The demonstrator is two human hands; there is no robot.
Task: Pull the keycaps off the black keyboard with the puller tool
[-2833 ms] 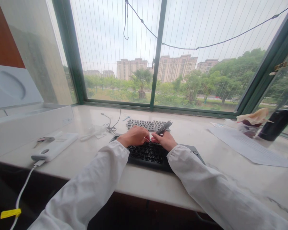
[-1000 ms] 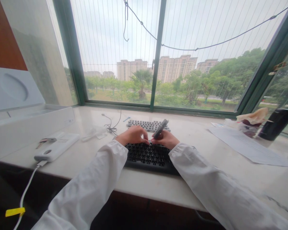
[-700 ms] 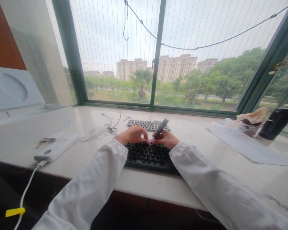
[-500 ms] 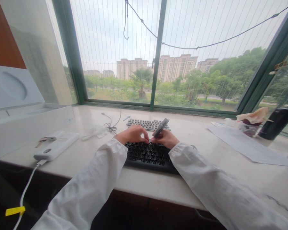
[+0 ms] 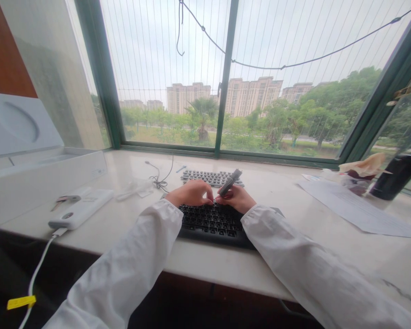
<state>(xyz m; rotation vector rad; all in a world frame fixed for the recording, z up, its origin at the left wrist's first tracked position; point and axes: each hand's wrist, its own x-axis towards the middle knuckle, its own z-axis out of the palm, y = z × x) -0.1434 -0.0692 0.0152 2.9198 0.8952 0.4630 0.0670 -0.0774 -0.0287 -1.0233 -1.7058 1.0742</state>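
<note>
A black keyboard (image 5: 212, 225) with its keycaps off lies on the white ledge in front of me, bare switches showing. My right hand (image 5: 238, 198) is closed around a dark grey pen-like tool (image 5: 230, 183). The tool tilts up to the right, its notched end on top and its lower end hidden in my fingers. Thumb and fingers of my left hand (image 5: 193, 193) are pinched low over the back rows, close beside the right fingertips. Whatever sits between them is too small to make out. Behind both hands rest rows of loose grey keycaps (image 5: 208, 176).
To the left are a coiled dark cable (image 5: 160, 183), a clear plastic wrapper (image 5: 135, 188), a white power bank (image 5: 84, 208) with keys (image 5: 65, 199) on it, and a white box (image 5: 44, 180). Paper sheets (image 5: 356, 208) and a black cylinder (image 5: 397, 176) stand right. The window (image 5: 222, 91) rises behind.
Almost nothing differs. Both hands stay at the same spot over the keyboard, with the grey tool still in the right; the view has shifted very slightly.
</note>
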